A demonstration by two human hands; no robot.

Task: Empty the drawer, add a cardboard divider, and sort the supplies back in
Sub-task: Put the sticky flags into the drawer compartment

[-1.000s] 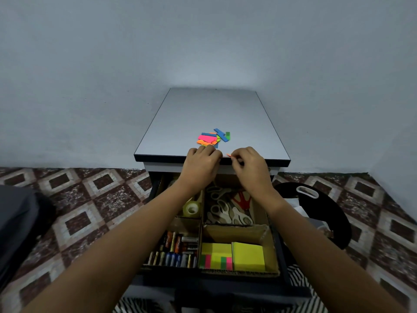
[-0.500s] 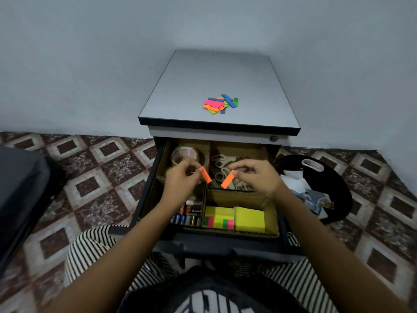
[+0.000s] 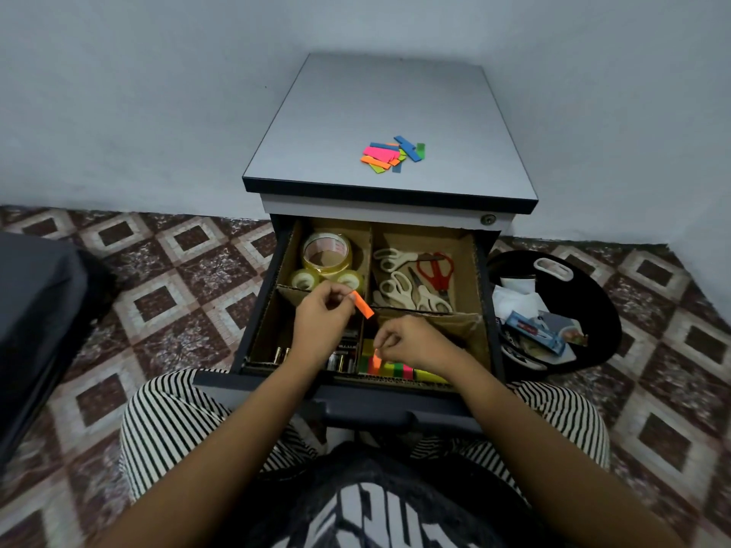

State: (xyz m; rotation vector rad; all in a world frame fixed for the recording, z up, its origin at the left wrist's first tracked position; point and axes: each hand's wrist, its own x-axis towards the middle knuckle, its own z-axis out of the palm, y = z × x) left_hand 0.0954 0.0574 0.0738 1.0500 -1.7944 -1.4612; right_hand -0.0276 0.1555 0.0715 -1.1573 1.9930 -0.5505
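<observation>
Patterned tiles [image 3: 190, 270], brown diamonds in pale frames, cover the floor round striped knees [image 3: 170, 425]. Just beyond them a dark drawer [image 3: 356, 401] stands pulled out, lined with a corrugated cardboard divider [image 3: 368, 251] that makes four compartments.

The right hand [image 3: 411, 342] hovers over the near right compartment, thumb and forefinger pinched on a small orange tab [image 3: 376, 361] just above flat neon sticky notes [image 3: 399, 369]. The left hand [image 3: 320, 330], a little farther in above the centre wall, pinches a longer orange strip [image 3: 363, 304] by one end, the other fingers curled. Under its wrist lie metal-capped batteries [image 3: 342, 359].

Farther back, the left compartment holds glossy clear tape rolls [image 3: 326, 253]; the right holds scissors [image 3: 411, 286], white-handled and one red pair. A round black bin [image 3: 593, 310] of paper scraps sits beside the drawer.

On the smooth grey cabinet top [image 3: 387, 96] lies a loose heap of coloured tabs [image 3: 391, 154]. Behind is a plain pale wall [image 3: 158, 92].
</observation>
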